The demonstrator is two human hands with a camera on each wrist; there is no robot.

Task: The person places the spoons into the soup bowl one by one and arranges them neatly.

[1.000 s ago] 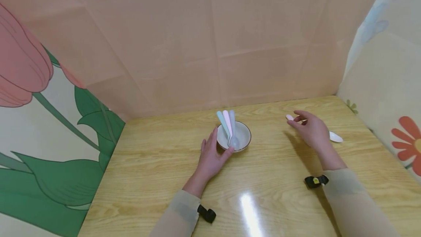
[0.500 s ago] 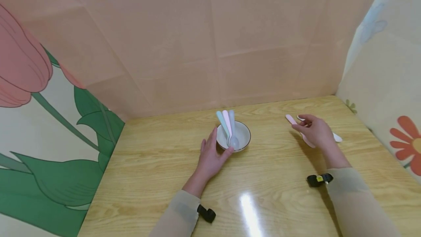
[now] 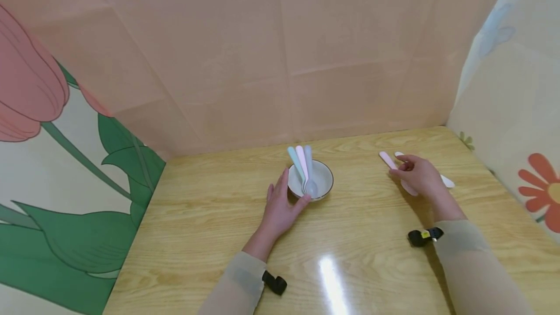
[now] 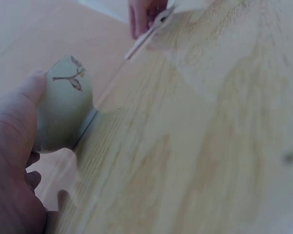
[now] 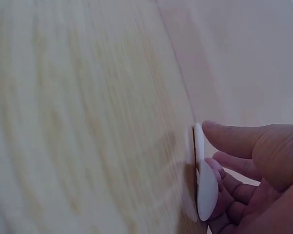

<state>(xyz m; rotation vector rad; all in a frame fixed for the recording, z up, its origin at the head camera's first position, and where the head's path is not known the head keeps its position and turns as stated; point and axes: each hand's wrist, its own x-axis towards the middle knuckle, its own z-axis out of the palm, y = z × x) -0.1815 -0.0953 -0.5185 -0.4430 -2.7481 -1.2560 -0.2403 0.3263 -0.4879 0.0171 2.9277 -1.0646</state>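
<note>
My left hand [image 3: 282, 205] holds the white bowl [image 3: 323, 179] on the table by its near left side, thumb along the front and fingers at the left rim. Three spoons lean in it: a turquoise one [image 3: 295, 158], a pink one [image 3: 302, 157] and a lavender one [image 3: 308, 159]. The left wrist view shows the bowl's outer wall [image 4: 68, 105] with a leaf pattern. Farther right, my right hand [image 3: 419, 175] is low over a pink spoon [image 3: 387, 159] and a white spoon [image 3: 447, 181], covering their middles. Its thumb overlaps the pink one; I cannot tell whether the fingers pinch either.
The wood-grain table [image 3: 358, 237] meets a pink cloth backdrop [image 3: 227, 62] at its far edge. Flower-printed sheets [image 3: 503, 111] stand at both sides. Black wrist cameras are strapped at the sleeves.
My right hand has shifted slightly right, baring more of the pink spoon's handle and bowl and the white spoon's handle end. The left hand and the bowl have stayed put.
</note>
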